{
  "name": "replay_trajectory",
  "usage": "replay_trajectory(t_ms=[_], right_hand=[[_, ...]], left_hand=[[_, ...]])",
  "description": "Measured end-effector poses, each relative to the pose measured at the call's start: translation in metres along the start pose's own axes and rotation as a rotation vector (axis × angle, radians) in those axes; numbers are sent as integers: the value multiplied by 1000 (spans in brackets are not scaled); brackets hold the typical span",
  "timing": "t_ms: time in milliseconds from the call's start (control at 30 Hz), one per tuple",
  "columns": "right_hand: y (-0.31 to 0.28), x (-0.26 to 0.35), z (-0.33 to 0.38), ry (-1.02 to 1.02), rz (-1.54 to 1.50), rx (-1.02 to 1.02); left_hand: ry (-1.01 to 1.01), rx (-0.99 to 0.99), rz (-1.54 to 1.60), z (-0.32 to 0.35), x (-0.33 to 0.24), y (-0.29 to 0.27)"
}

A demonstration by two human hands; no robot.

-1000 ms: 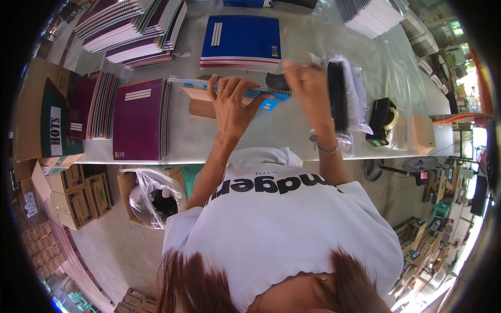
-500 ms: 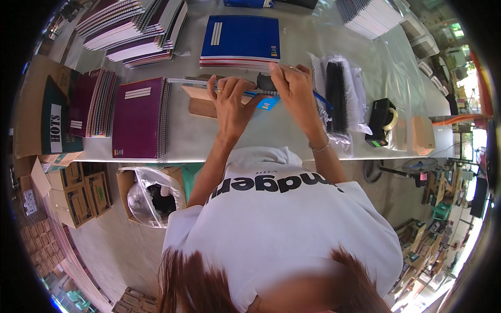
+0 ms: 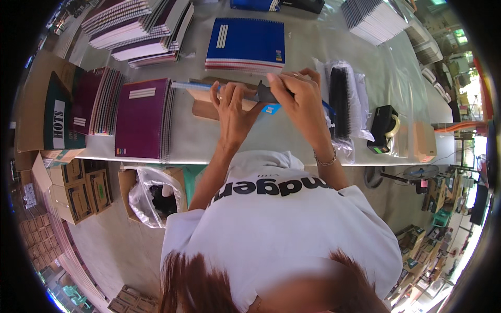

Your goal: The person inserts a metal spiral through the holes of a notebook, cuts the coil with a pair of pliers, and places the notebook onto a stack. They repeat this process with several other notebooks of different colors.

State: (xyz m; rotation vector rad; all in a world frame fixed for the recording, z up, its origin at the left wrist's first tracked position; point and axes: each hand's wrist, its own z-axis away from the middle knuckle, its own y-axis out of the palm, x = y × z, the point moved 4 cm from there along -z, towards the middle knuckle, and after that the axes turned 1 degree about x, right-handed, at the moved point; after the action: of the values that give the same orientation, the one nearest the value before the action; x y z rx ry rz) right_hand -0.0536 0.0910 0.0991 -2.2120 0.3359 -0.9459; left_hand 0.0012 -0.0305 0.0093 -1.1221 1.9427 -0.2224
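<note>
A blue-covered notebook (image 3: 270, 109) stands nearly edge-on between my hands, its long edge running left to right. My left hand (image 3: 233, 110) is closed on it, thumb stretched toward the middle. A dark grey tool (image 3: 265, 94) sits at the notebook's edge, with my right hand (image 3: 302, 101) closed around it; its exact kind is hidden by my fingers. Beneath the notebook's left part lies a brown wooden block (image 3: 205, 109) on the table. Just beyond my hands rests a stack of blue notebooks (image 3: 245, 44).
Purple notebooks (image 3: 142, 119) lie at the left, beside a cardboard box (image 3: 39, 104). More notebook piles (image 3: 143, 31) stand at the back left. Black coils in plastic (image 3: 342, 101) lie right of my hands, then a tape dispenser (image 3: 383, 128). The table's near edge (image 3: 250, 160) runs before me.
The dark grey tool has tilted, and its tip now points upward. My right hand has turned slightly with it. Less of the notebook's blue cover shows below my hands.
</note>
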Motion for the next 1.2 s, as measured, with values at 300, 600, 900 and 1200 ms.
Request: replay_trajectory(t_ms=[300, 600, 900, 1200], right_hand=[[16, -5, -5, -22, -7, -40], [22, -10, -9, 61, -34, 48], [18, 5, -17, -9, -62, 5], [4, 17, -26, 9, -81, -189]], left_hand=[[-26, -38, 40, -12, 2, 0], [-43, -30, 59, -2, -1, -2], [-34, -58, 73, -4, 3, 1], [-158, -106, 338, -18, 11, -8]])
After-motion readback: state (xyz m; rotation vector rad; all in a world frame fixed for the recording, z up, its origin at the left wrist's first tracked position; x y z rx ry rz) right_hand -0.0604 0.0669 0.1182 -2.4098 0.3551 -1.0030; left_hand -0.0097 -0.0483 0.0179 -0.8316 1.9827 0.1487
